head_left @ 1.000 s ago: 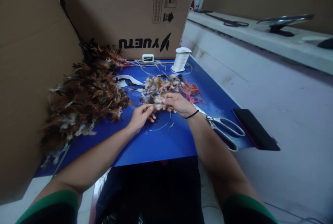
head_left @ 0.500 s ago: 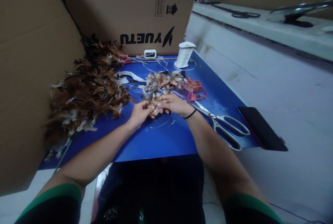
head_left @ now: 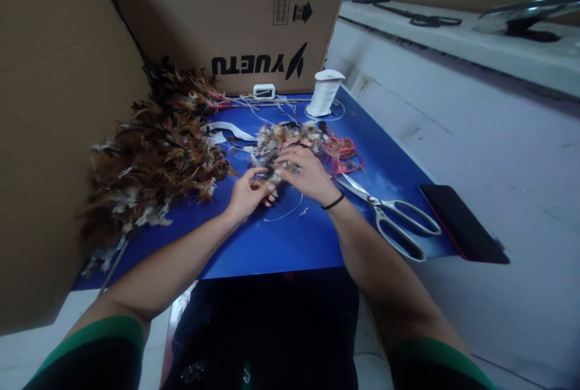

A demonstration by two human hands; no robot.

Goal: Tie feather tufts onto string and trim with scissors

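Note:
A pile of loose brown, white and dark feathers (head_left: pixel 290 134) lies on the blue tabletop (head_left: pixel 281 251) in front of me. At its near left edge, my left hand (head_left: pixel 247 198) is closed, with a small tuft of feathers between thumb and fingers. My right hand (head_left: pixel 308 175) rests over the near side of the pile, palm down, fingers and thumb apart. Its fingertips touch the feathers; whether any are gripped underneath is hidden. Pink-red string (head_left: pixel 342 154) lies tangled at the pile's right. Large silver scissors (head_left: pixel 385 209) lie partly open beside my right wrist.
Bundled brown feather dusters (head_left: pixel 158 154) fill the left side, against a cardboard box (head_left: pixel 181 15). Towards the back stand a white spool (head_left: pixel 325 93) and a small white-framed object (head_left: pixel 264 92). A dark phone (head_left: pixel 462 221) lies at the right edge, near the wall.
My hands were close together over the feathers; they have parted a little. My right hand has moved up and its fingers have spread. The view has shifted slightly.

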